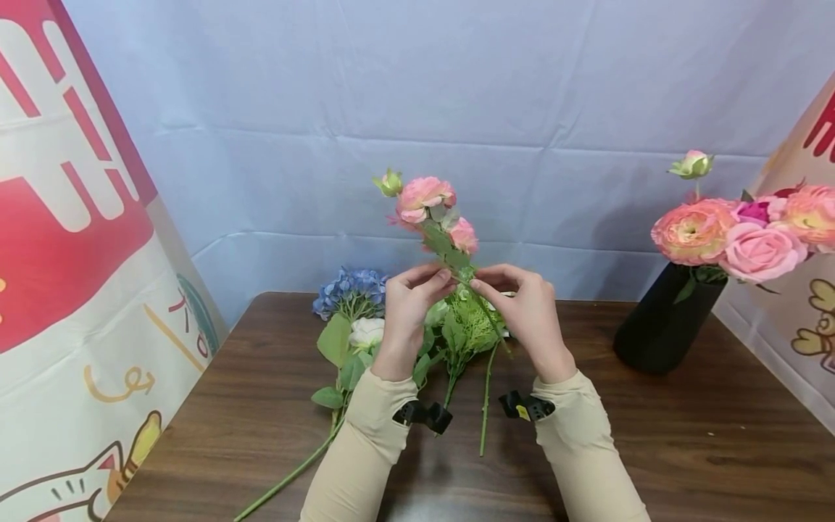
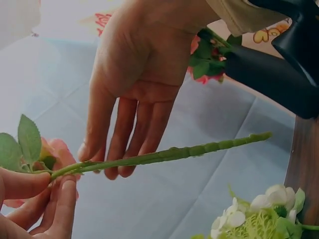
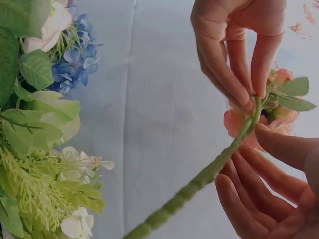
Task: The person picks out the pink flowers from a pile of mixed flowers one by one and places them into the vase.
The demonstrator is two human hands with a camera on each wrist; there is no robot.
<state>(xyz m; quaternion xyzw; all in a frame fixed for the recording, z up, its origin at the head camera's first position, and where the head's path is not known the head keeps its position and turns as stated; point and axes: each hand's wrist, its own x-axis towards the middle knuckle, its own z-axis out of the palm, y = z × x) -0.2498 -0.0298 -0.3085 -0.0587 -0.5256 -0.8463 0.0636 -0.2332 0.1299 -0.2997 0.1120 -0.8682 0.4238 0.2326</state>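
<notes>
Over the middle of the table, both hands are on a pink flower stem (image 1: 427, 201) bearing two blooms, a green bud and leaves. My left hand (image 1: 411, 308) pinches its green stem just below the leaves, as the left wrist view shows. Close beside it, my right hand (image 1: 527, 312) holds the same stem between thumb and forefinger, the other fingers loosely extended. In the left wrist view the bare lower stem (image 2: 199, 149) runs past the right hand to a free, ridged end. The blooms are partly hidden behind the left fingers there.
Behind and below the hands lie a blue hydrangea (image 1: 352, 293), a white rose (image 1: 367, 332) and green-white sprays (image 1: 472, 322) on the brown table (image 1: 215, 406). A black vase (image 1: 668, 322) with pink and orange flowers stands at the right, near the back cloth.
</notes>
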